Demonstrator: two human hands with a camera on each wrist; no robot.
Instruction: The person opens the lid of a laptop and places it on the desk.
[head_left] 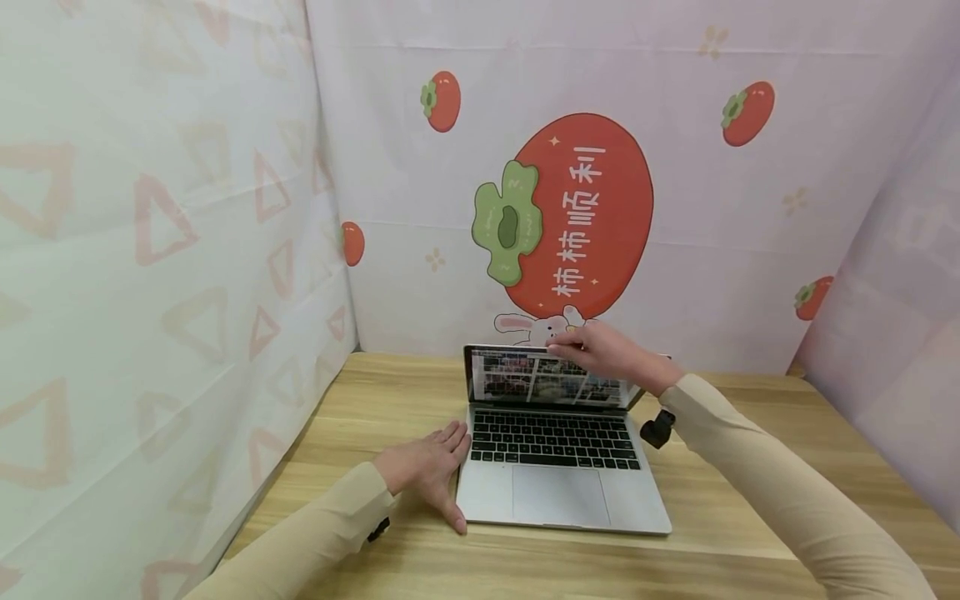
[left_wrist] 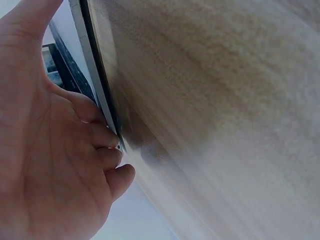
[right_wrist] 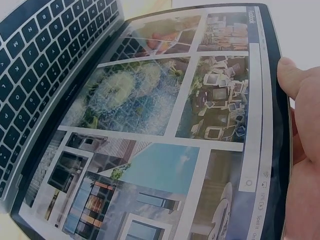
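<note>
An open silver laptop (head_left: 487,496) lies on the wooden table, its black keyboard (right_wrist: 45,65) facing up. Rows of photos fill its lit screen (right_wrist: 165,105), which stands raised and tilted. At the top edge of that screen, my right hand (head_left: 600,348) pinches the rim, thumb on the display side and fingers behind. My left hand (head_left: 429,468) rests against the left side of the laptop base, fingers extended along the edge and thumb near the front corner. Seen close up in the left wrist view, the left hand's fingertips (left_wrist: 111,159) touch the thin edge of the base.
The wooden table (head_left: 750,500) extends to both sides of the laptop. A cloth backdrop (head_left: 390,292) with printed persimmons hangs behind it, and a cloth wall (head_left: 225,308) with triangles stands at the left. Both wrists wear small black devices (head_left: 658,428).
</note>
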